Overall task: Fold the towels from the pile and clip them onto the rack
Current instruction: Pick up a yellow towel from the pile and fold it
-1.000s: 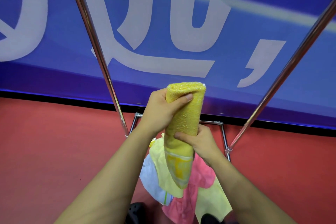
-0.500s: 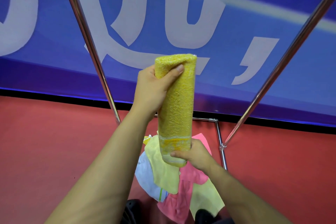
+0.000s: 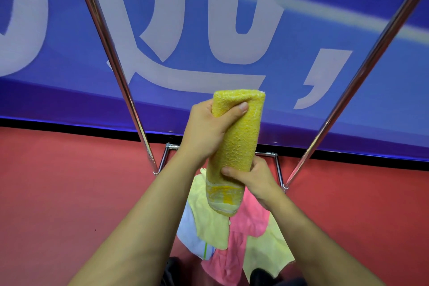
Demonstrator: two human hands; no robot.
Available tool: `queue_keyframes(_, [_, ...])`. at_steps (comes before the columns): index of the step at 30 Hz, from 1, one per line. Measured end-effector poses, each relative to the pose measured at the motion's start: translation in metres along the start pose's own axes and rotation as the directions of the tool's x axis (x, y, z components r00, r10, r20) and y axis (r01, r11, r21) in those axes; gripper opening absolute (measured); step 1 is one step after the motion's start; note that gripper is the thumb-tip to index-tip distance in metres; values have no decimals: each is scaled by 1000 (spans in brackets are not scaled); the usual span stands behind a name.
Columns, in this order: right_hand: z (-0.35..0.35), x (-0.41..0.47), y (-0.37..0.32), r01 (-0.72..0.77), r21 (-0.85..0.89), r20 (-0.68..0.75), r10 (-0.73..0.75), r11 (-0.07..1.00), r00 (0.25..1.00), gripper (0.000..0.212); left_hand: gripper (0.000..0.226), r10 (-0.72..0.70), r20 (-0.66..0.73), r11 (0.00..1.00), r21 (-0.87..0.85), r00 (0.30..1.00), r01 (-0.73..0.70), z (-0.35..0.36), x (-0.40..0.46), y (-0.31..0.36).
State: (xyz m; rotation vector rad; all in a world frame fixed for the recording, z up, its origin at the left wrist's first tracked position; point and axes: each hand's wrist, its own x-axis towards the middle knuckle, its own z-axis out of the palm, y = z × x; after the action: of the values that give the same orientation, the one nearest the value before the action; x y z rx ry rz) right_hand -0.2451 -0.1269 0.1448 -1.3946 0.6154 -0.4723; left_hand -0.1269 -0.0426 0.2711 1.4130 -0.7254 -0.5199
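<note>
A folded yellow towel [image 3: 236, 141] hangs upright in front of me, between the rack's two slanted metal poles. My left hand [image 3: 206, 130] grips its top end, thumb across the front. My right hand [image 3: 253, 176] grips it lower down, just above its pale striped hem. Below, on the red floor, lies the pile of towels [image 3: 234, 239]: pale yellow, pink and a white-blue one. The rack's left pole [image 3: 111, 58] and right pole [image 3: 362, 69] rise from a low base bar [image 3: 277, 169]. No clips are in view.
A blue wall banner [image 3: 301, 58] with large white lettering stands close behind the rack. Red floor [image 3: 69, 193] spreads to both sides. Dark shoe tips [image 3: 260, 274] show at the bottom edge beside the pile.
The towel has come down from its raised position. My right hand slid up from the hem to the towel's lower middle. My left hand keeps its hold on the top.
</note>
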Motion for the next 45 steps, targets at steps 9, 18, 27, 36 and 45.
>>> queue_keyframes(9, [-1,-13,-25,46,-52,125,-39,998,991,43,10,-41,-146,999,-31,989,36,-28,17,-16])
queue_keyframes(18, [0,-28,-64,152,-73,253,-129,986,959,81,5,-486,-168,863,-247,858,441,-41,22,-66])
queue_keyframes(27, [0,-30,-80,135,138,196,-161,981,967,33,44,-207,-28,943,262,978,207,-39,10,-64])
queue_keyframes(36, [-17,-26,-91,-6,474,295,-152,881,943,80,84,-292,514,879,-189,807,439,-29,-24,-27])
queue_keyframes(45, [-13,-24,-101,41,428,87,-86,903,992,57,68,-222,488,934,-143,844,328,-19,-32,-38])
